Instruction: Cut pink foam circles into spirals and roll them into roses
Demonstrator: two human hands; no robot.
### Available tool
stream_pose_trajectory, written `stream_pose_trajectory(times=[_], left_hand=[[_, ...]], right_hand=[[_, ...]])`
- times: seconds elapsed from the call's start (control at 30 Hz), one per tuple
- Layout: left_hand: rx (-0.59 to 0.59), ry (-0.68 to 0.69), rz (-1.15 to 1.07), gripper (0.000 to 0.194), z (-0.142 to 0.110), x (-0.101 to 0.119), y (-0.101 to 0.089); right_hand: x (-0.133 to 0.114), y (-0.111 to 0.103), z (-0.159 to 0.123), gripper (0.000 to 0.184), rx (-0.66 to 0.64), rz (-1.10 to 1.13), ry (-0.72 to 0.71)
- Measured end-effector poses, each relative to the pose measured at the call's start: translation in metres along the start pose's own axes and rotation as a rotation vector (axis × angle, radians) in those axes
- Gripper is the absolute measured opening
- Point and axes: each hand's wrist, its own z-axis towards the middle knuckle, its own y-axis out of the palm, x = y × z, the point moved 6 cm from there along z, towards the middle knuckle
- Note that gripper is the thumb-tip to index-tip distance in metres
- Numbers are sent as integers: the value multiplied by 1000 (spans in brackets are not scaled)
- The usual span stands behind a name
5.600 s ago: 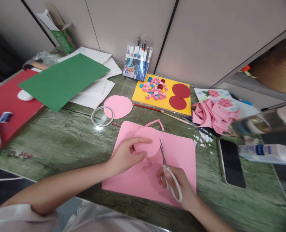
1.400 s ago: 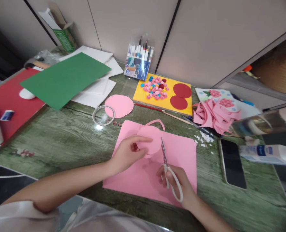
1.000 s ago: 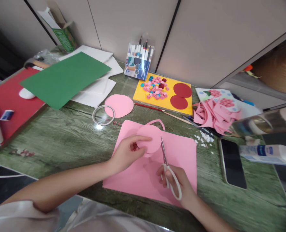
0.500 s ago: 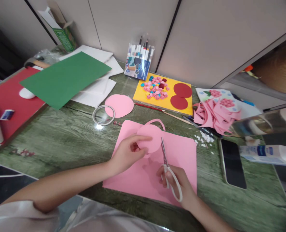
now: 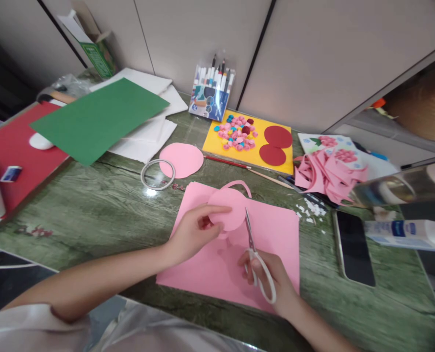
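Hardly shifted since earlier, my left hand (image 5: 195, 226) pinches a round pink paper disc (image 5: 229, 204) over the rectangular pink paper stack (image 5: 206, 269), presumably offering its edge to white-handled metal scissors (image 5: 251, 240) my right hand (image 5: 280, 283) grips.

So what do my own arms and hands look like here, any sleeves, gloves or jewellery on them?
Your left hand and right hand are bare, with no gloves, rings or watch showing. The left arm has a loose, plain, pale greyish sleeve ending near the elbow. The right arm is uncovered as far as it shows.
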Motion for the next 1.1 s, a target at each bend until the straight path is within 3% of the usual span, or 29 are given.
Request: stream_pose_trajectory(times=[0.5,1.1], left_hand=[[-4,-30,24,30,-1,2,3],[10,-15,36,32,-1,-1,0]], right_hand=[[-6,1,-2,53,-10,-12,3],[4,1,0,45,5,-15,-1]])
